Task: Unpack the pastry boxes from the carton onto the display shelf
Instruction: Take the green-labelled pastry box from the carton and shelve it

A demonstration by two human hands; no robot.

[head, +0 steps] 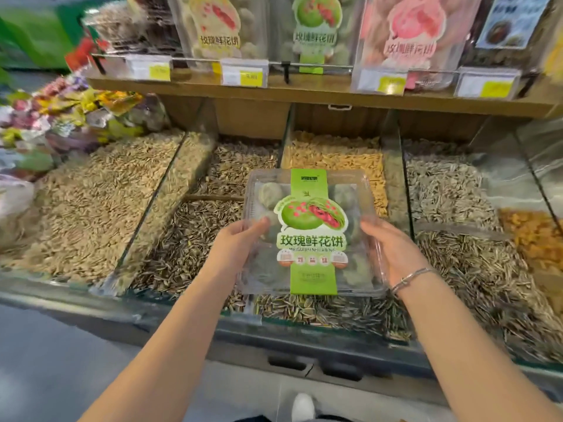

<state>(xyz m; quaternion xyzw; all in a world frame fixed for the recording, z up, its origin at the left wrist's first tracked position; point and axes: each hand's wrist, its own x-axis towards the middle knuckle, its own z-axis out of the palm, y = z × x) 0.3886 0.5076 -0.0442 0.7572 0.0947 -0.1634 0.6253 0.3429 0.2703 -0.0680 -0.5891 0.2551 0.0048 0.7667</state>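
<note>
I hold a clear plastic pastry box [310,205] with a green label band and green round pastries inside, level above the seed bins. My left hand [234,245] grips its left edge, thumb on the lid. My right hand [393,248], with a silver bracelet at the wrist, grips its right edge. Above, on the wooden display shelf [304,92], similar boxes stand upright: one with a cream and red label [219,25], one with a green label [316,25], one with a pink label [414,28]. The carton is out of view.
Open bins of sunflower and other seeds [91,202] fill the counter below the shelf, split by clear dividers [152,205]. Wrapped candies [70,117] are heaped at the left. Price tags [243,73] hang along the shelf rail. A white shoe tip [303,406] shows on the grey floor.
</note>
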